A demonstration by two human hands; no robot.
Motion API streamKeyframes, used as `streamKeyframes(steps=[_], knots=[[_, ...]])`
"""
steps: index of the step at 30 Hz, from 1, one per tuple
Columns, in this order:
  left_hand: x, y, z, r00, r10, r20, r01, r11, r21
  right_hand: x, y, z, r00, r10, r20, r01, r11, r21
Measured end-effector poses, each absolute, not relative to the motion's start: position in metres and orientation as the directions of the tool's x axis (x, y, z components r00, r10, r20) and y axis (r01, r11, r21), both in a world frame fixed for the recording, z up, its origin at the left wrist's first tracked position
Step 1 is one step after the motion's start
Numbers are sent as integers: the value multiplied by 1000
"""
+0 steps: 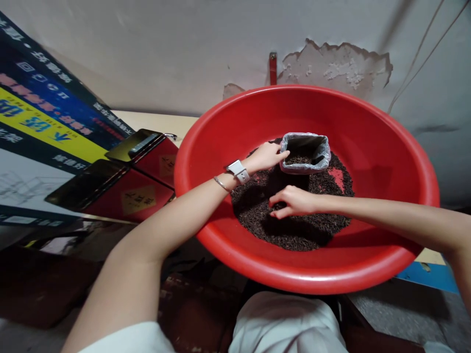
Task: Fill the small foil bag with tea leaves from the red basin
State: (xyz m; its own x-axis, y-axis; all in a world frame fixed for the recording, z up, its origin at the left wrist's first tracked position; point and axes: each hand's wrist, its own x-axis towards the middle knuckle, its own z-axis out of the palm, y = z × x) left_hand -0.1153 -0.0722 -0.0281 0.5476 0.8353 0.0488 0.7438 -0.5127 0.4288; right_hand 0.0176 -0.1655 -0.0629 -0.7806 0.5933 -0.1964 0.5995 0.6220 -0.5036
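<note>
A large red plastic basin (pixel 386 147) holds a heap of dark, loose, thin bits (pixel 298 240) that look like tea leaves. Standing in the heap is a box lined with a clear plastic bag (pixel 305 169), its mouth facing up and some of the same bits inside. My left hand (pixel 265 156), with a white-strapped watch on the wrist, grips the box's left rim, thumb over the edge. In front of the box, my right hand (pixel 294 201) hovers low over the heap with curled fingers and a gap between thumb and forefinger; nothing shows in it.
Left of the basin are two red tins (pixel 136 198) with gold labels and dark shiny tops. A printed carton (pixel 55 113) rises behind them. The peeling wall (pixel 165 54) stands close behind the basin, with thin cords (pixel 415 63) hanging at the right.
</note>
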Motion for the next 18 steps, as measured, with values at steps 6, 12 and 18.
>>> streamKeyframes(steps=[6, 12, 18], knots=[[-115, -68, -34, 557, 830, 32, 699, -489, 522, 50, -129, -5, -655, 737, 168, 597, 641, -482], [-114, -67, -34, 545, 838, 24, 725, -486, 488, 77, -100, -11, -375, 856, 357, 763, 503, -405], [-114, -69, -32, 542, 840, 30, 745, -497, 446, 78, -97, -14, -431, 807, 404, 722, 577, -382]])
